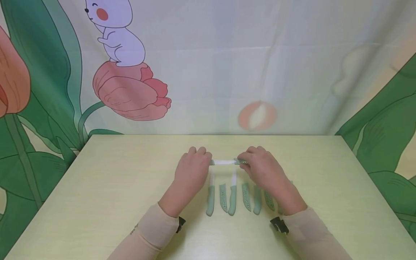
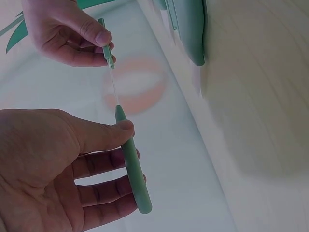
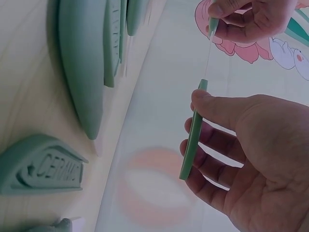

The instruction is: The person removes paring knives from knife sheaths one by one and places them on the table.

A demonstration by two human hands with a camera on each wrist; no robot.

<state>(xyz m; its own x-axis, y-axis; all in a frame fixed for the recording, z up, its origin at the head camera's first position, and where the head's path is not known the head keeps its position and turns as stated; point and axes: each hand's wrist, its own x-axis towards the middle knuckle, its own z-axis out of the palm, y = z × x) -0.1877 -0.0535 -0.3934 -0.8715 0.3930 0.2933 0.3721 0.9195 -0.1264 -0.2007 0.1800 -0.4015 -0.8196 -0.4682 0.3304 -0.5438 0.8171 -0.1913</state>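
Note:
My left hand (image 1: 194, 166) pinches the green handle (image 2: 133, 169) of a small white-bladed knife, thumb on one side and fingers on the other. Its blade (image 1: 224, 162) points right, held level above the far part of the table. Opposite it, my right hand (image 1: 261, 168) grips a slim green knife sheath (image 3: 194, 135) between thumb and fingers. In the head view the blade's tip meets the sheath's open end, and most of the blade is bare between the hands.
Below the hands, green-handled knives (image 1: 232, 200) and patterned green sheaths (image 1: 246, 196) lie side by side in a row on the pale wooden table (image 1: 113, 187). My right forearm partly covers the row's right end. A printed curtain (image 1: 201, 72) hangs behind the table.

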